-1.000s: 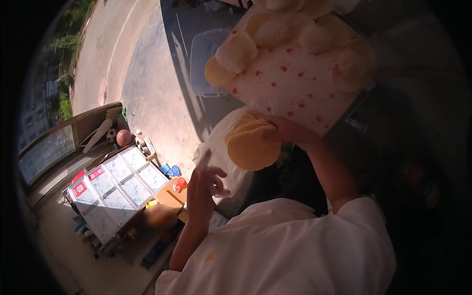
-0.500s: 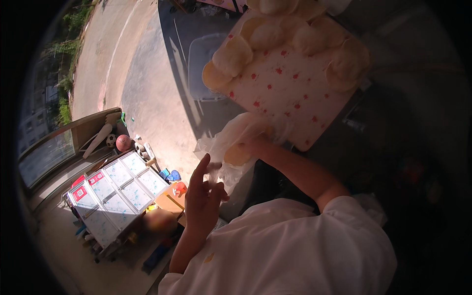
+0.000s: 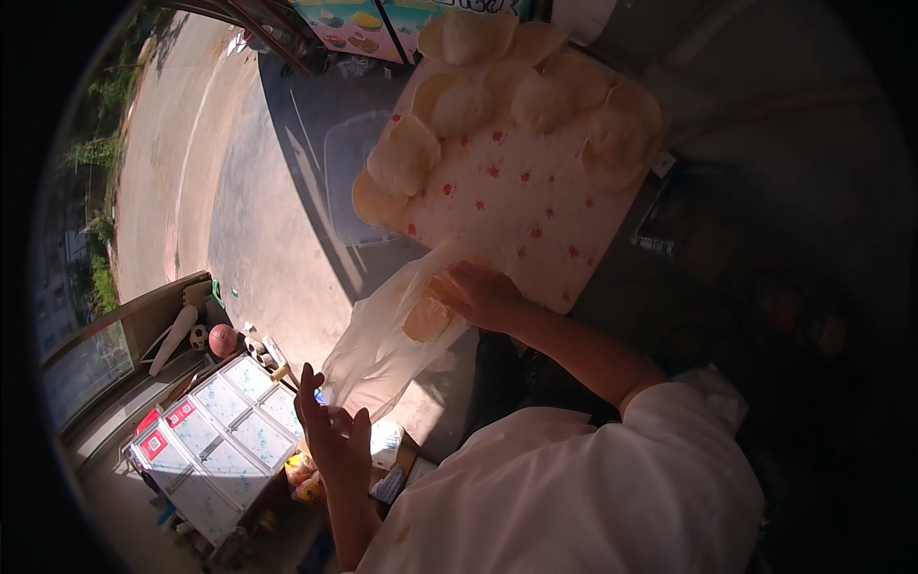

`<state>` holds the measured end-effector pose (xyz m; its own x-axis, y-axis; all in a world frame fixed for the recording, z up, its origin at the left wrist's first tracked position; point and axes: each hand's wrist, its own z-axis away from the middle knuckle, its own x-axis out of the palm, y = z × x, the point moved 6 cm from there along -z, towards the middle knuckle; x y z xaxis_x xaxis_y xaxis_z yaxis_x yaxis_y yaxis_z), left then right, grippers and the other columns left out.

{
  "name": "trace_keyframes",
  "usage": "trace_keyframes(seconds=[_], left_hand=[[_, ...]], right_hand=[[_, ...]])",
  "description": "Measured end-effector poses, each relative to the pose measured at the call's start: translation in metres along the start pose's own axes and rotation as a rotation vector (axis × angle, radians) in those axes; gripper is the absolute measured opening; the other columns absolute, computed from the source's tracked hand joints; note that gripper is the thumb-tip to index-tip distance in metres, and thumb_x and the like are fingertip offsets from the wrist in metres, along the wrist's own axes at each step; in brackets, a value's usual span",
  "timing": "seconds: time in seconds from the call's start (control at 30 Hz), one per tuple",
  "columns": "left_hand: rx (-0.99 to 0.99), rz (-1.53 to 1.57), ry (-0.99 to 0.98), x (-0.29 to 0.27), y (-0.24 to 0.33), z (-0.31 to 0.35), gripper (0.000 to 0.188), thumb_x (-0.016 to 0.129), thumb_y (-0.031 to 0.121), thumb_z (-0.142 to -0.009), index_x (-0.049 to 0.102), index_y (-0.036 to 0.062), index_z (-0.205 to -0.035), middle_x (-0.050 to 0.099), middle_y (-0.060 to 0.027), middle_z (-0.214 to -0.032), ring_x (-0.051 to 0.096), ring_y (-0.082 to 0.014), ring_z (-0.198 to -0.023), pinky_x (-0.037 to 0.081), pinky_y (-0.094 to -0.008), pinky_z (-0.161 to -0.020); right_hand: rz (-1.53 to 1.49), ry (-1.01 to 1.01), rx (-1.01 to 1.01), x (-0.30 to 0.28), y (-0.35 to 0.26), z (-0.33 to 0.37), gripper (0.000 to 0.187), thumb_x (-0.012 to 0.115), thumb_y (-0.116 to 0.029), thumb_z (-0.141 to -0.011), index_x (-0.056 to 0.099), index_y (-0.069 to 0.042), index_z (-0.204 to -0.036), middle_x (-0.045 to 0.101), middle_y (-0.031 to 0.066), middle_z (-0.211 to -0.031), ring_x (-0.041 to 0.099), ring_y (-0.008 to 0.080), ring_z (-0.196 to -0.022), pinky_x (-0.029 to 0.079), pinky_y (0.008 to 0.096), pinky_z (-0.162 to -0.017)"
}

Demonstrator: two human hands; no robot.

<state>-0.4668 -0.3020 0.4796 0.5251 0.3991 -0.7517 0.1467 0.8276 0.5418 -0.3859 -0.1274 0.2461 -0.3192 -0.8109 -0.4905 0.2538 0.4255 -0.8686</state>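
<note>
My right hand [image 3: 478, 292] grips a pale tan round flatbread [image 3: 427, 321] at a clear plastic bag [image 3: 378, 330]. The bag stretches down and left from it; whether the bread is fully inside I cannot tell. My left hand [image 3: 335, 430] is open, its fingers apart, by the lower left end of the bag; whether it touches the film is unclear. Ahead lies a pink board [image 3: 521, 210] with red flower marks. Several puffed round flatbreads [image 3: 404, 158] overlap along its left, far and right sides.
A clear plastic tub [image 3: 349, 182] stands left of the board. At the lower left is a white panelled table [image 3: 225, 435], with a basketball [image 3: 223, 340] and a bat [image 3: 175, 337] beyond it. A colourful printed panel [image 3: 349, 29] stands at the far edge.
My left hand has moved down and left. The plastic bag is now drawn out long toward it. My right hand stays at the flatbread. The view has shifted, showing more beyond the board.
</note>
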Motion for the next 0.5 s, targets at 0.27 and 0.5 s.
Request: trace_keyframes(seconds=[0.27,0.5], left_hand=[[0.034,-0.224,-0.037,-0.007,-0.069,-0.018,0.034,0.051,0.008,-0.090,0.051,0.0016,-0.124,0.065,-0.0091,-0.079,0.056,-0.0197,-0.050,0.048,-0.0310,-0.051],[-0.438,0.474,-0.155,0.003,-0.061,-0.019,0.045,0.049,0.012,-0.090,0.041,0.0028,-0.133,0.063,-0.0159,-0.106,0.044,-0.0053,-0.044,0.035,-0.0174,-0.039]], right_hand=[[0.119,0.550,0.220,-0.126,0.165,0.021,0.029,0.062,-0.021,-0.083,0.057,0.000,-0.104,0.058,0.0197,-0.094,0.057,0.0358,-0.092,0.046,0.0419,-0.077],[0.300,0.868,0.293,-0.235,0.362,-0.009,0.089,0.080,-0.036,-0.062,0.038,-0.002,-0.133,0.051,0.0183,-0.125,0.050,0.0332,-0.116,0.040,0.0408,-0.098]])
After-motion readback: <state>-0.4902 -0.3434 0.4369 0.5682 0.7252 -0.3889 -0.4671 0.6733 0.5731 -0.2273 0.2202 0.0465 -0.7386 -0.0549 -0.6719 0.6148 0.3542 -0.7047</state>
